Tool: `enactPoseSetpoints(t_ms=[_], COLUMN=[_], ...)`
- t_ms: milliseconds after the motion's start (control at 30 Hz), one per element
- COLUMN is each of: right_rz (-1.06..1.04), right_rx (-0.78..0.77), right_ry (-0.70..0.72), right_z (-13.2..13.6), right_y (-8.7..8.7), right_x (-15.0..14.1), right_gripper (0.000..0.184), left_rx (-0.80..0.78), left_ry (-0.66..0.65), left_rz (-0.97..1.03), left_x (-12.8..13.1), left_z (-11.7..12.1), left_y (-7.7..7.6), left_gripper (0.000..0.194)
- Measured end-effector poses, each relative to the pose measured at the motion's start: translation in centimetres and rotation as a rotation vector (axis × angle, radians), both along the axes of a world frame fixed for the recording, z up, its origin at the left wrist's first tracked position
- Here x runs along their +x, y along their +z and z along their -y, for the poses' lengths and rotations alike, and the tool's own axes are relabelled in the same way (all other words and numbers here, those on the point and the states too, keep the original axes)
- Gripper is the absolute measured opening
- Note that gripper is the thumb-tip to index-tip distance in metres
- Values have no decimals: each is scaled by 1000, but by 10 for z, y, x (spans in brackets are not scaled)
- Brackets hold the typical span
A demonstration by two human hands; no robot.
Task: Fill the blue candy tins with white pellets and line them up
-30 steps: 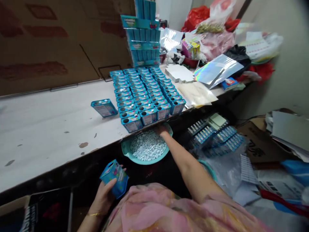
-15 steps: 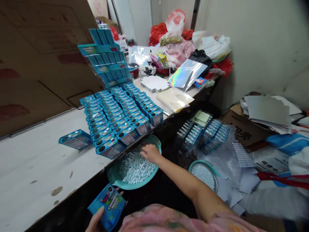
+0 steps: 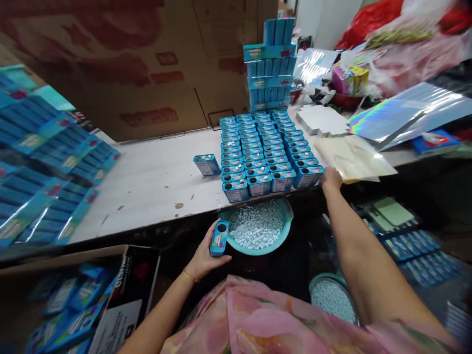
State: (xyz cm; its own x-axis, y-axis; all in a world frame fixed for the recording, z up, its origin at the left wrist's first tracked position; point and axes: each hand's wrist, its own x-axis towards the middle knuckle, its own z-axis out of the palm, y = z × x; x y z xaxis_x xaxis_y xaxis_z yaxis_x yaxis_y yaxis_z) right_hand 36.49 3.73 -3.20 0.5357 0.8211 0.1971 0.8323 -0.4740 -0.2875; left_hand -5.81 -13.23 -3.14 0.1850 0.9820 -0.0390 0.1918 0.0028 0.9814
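Note:
My left hand grips a blue candy box by its sides, below the table's front edge. The box's narrow face with a round black hole points up. Close by is a turquoise basin of small pale blue-white candies. At the table edge my right hand is closed, beside the nearest right corner of the rows of matching boxes. What its fingers hold, if anything, is hidden. White candies lie on several box tops. A single box stands left of the rows.
Shrink-wrapped box stacks stand behind the rows and at far left. A large brown carton backs the table. A yellowish plastic bag lies by my right hand. Below are an open carton and a second basin.
My right hand has left the candy basin and moved up and right to the table edge. My left hand has turned the box so its holed face is up. The view has swung left.

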Motion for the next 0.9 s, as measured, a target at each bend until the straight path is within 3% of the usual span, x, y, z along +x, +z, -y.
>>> enactPoseSetpoints(t_ms=[133, 233, 367, 467, 600, 767, 900], right_rz=[-76, -284, -813, -814, -486, -113, -55], right_rx=[205, 360, 118, -9, -142, -354, -459], right_ry=[-24, 170, 470, 602, 694, 655, 633], right_z=[65, 133, 190, 195, 186, 177, 151], right_y=[-5, -24, -63, -81, -72, -42, -52], right_x=[7, -14, -83, -123, -118, -89, -125], right_gripper=[28, 25, 22, 17, 31, 27, 26], left_rx=[-27, -123, -255, -361, -415, -407, -281], left_ry=[-12, -68, -156, -249, -364, -198, -27], left_rz=[-41, 29, 89, 196, 215, 37, 37], left_x=[-15, -24, -32, -44, -67, -80, -62], left_z=[-1, 5, 21, 27, 20, 8, -12], left_y=[-8, -26, -48, -51, -40, -34, -41], left_gripper=[94, 92, 92, 90, 88, 57, 51])
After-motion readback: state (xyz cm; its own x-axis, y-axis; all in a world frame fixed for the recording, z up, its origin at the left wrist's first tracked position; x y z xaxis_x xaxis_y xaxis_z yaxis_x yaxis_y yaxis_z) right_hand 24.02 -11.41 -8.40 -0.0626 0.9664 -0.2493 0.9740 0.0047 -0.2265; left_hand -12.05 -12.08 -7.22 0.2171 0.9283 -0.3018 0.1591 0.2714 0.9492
